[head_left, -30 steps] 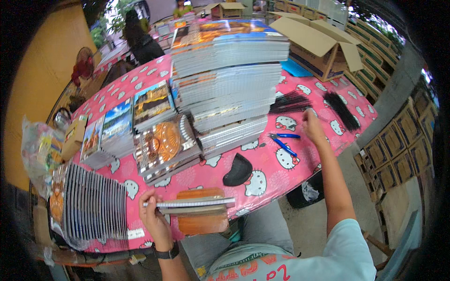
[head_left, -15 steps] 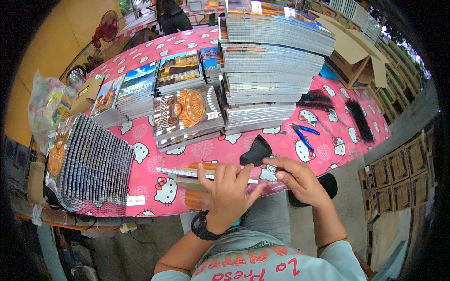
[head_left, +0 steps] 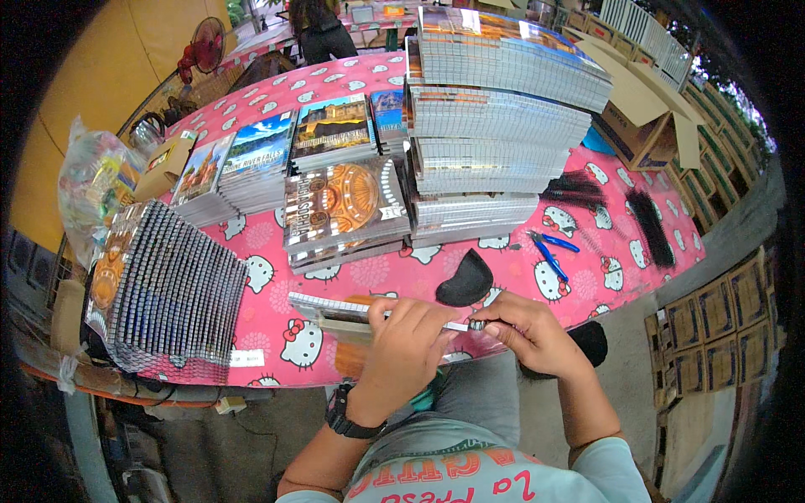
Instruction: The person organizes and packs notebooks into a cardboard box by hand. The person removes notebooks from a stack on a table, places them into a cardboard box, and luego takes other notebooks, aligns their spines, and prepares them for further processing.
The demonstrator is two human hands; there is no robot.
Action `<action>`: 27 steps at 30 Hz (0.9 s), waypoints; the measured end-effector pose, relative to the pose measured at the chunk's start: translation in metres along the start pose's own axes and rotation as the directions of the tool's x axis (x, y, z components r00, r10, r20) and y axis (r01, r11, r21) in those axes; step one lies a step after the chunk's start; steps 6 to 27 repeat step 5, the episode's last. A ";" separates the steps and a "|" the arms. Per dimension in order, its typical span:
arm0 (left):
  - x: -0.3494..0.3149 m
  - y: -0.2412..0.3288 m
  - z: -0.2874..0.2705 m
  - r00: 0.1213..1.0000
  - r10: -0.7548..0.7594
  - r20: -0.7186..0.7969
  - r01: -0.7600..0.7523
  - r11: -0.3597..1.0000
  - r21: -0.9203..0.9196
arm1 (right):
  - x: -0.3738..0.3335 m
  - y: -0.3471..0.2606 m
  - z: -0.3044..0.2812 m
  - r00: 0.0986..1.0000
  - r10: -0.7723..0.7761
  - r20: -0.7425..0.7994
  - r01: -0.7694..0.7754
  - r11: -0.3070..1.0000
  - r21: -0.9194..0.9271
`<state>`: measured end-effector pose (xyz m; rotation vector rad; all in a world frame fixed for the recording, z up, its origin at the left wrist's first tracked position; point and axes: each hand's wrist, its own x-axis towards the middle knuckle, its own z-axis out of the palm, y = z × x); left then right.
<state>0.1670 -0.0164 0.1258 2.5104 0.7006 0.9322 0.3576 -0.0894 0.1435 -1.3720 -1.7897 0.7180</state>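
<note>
My left hand [head_left: 398, 339] is closed around a booklet [head_left: 331, 303], holding it on edge at the table's front with its white, hole-punched edge upward. Between the thumb and fingers of my right hand [head_left: 537, 334] is a short, dark spiral coil [head_left: 477, 325]. The coil meets the right end of the booklet's punched edge; whether it is threaded into the holes is too small to tell. Just beyond my hands lies a curved black pad [head_left: 465, 279]. Blue-handled cutting pliers [head_left: 550, 254] rest to its right.
Tall booklet stacks [head_left: 503, 109] stand at the back centre, beside lower stacks with picture covers [head_left: 344, 201]. A leaning stack of bound booklets [head_left: 180, 293] is at left. Black bundles [head_left: 650, 226] lie at right, near an open carton [head_left: 641, 126]. A person [head_left: 319, 33] stands far behind.
My right hand has brought the coil to the booklet's right end. The fingers of my left hand have closed down from spread to wrapped around the booklet. The view has shifted slightly.
</note>
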 end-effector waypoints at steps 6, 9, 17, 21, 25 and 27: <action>-0.005 -0.007 0.003 0.999 0.029 -0.026 -0.029 0.999 -0.016 | 0.003 0.002 0.003 0.998 -0.069 0.015 0.069 0.997 -0.033; -0.005 -0.007 0.003 0.999 0.029 -0.026 -0.029 0.999 -0.016 | 0.003 0.002 0.003 0.998 -0.069 0.015 0.069 0.997 -0.033; -0.005 -0.007 0.003 0.999 0.029 -0.026 -0.029 0.999 -0.016 | 0.003 0.002 0.003 0.998 -0.069 0.015 0.069 0.997 -0.033; -0.005 -0.007 0.003 0.999 0.029 -0.026 -0.029 0.999 -0.016 | 0.003 0.002 0.003 0.998 -0.069 0.015 0.069 0.997 -0.033; -0.005 -0.007 0.003 0.999 0.029 -0.026 -0.029 0.999 -0.016 | 0.003 0.002 0.003 0.998 -0.069 0.015 0.069 0.997 -0.033; -0.005 -0.007 0.003 0.999 0.029 -0.026 -0.029 0.999 -0.016 | 0.003 0.002 0.003 0.998 -0.069 0.015 0.069 0.997 -0.033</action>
